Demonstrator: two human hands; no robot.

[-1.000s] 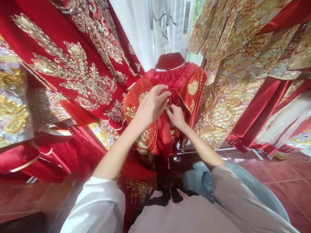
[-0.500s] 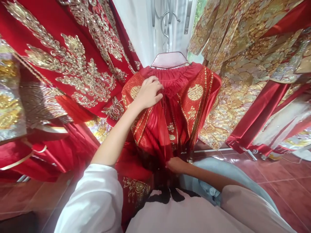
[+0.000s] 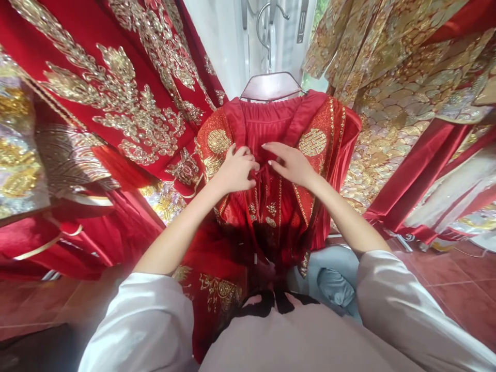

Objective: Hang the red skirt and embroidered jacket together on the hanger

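The left hand [image 3: 237,169] curls at the red garment [image 3: 271,116], pinch unclear; the right hand [image 3: 290,163] spreads its fingers near a gold character-like medallion [image 3: 313,141], not surely readable.

jacket [image 3: 277,181]: red, gold roundels | dress [image 3: 127,103]: red, pale-gold floral | robe [image 3: 372,113]: gold scallops

Daylight washed out the tall white panel [image 3: 217,49] at the top, while the gold-embroidered red satin garment [image 3: 285,199] darkened into shadow toward its hem. Wide-angle distortion stretched the pale grey fabric sleeves [image 3: 149,312]; outer details looked soft.
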